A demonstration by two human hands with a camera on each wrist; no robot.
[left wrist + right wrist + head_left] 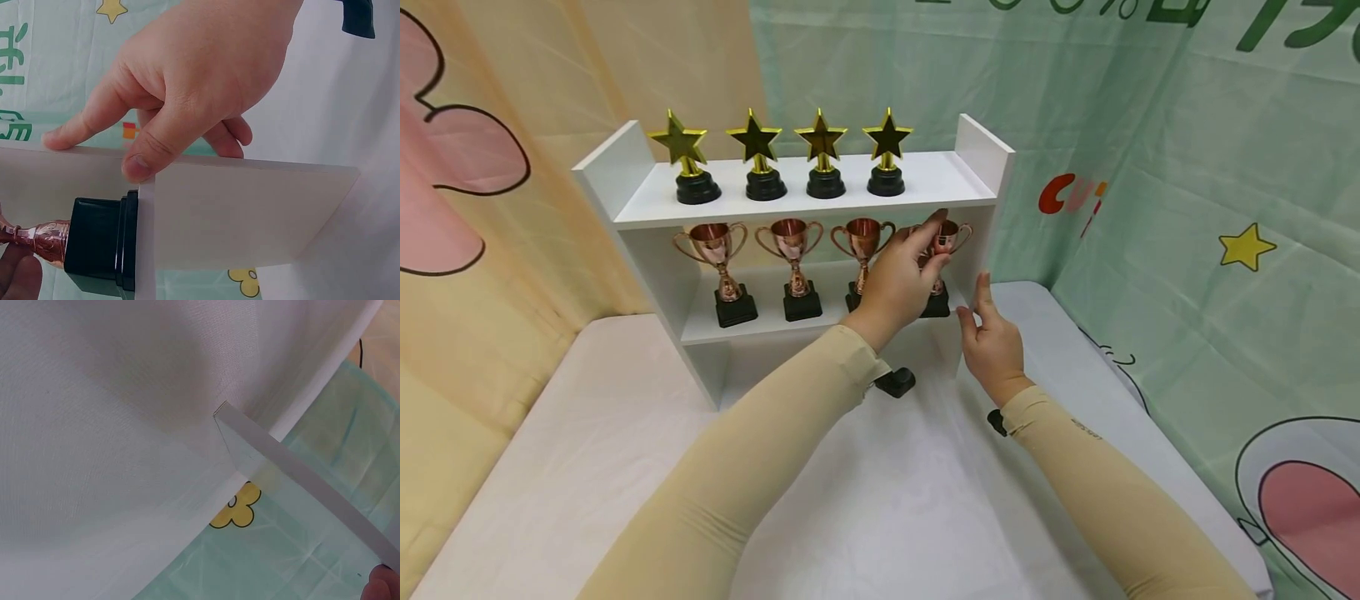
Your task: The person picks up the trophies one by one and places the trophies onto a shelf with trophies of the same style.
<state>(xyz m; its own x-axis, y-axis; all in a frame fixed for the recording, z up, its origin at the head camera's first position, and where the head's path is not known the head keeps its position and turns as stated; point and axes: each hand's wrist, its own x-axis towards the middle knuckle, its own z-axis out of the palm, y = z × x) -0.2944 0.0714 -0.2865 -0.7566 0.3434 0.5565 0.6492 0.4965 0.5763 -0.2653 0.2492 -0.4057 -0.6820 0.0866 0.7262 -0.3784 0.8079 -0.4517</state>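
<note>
A white shelf unit (820, 213) stands on the cloth, with a row of copper trophy cups on black bases on its middle board. My left hand (895, 283) holds the rightmost copper trophy cup (948, 238) by its upper part. In the left wrist view its fingertips lie against the stem, and the black base (97, 240) sits on the board. My right hand (995, 346) grips the front edge of the right side panel (250, 212), thumb at the board's corner and several fingers beyond the panel. Only a fingertip (380, 584) of it shows in the right wrist view.
Several gold star trophies (823, 154) stand along the top board. Copper trophy cups (793, 267) fill the middle board to the left. White cloth (880, 500) covers the table. Printed curtains (1187, 167) hang behind and at both sides.
</note>
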